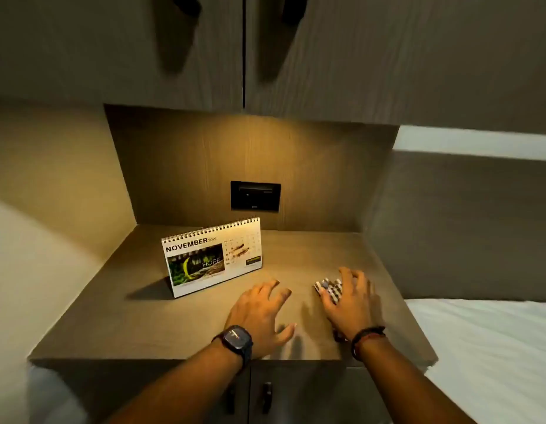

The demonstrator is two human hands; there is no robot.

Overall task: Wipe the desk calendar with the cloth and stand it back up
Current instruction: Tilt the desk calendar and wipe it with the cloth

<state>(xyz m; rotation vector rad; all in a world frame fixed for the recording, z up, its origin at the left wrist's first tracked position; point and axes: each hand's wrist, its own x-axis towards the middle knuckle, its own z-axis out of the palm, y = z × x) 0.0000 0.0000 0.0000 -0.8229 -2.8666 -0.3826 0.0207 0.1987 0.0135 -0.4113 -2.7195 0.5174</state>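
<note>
Desk calendar (212, 258) upright, date grid blurred; cloth (328, 289) half-hidden under right hand (348, 304)

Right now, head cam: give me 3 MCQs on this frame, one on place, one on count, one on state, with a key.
1. Where does the desk calendar stand relative to the left hand?
A. Ahead and to its left
B. Behind the right hand
C. On the bed

2. How many hands touch the calendar?
A. Two
B. One
C. None

3. What state is the calendar in?
A. Lying flat
B. Standing upright
C. Held in the air

Key:
1 A, it sits further back on the wooden top, left of that hand.
2 C, both hands are apart from it; the right hand lies on the checked cloth.
3 B, its November page faces the camera.
</note>
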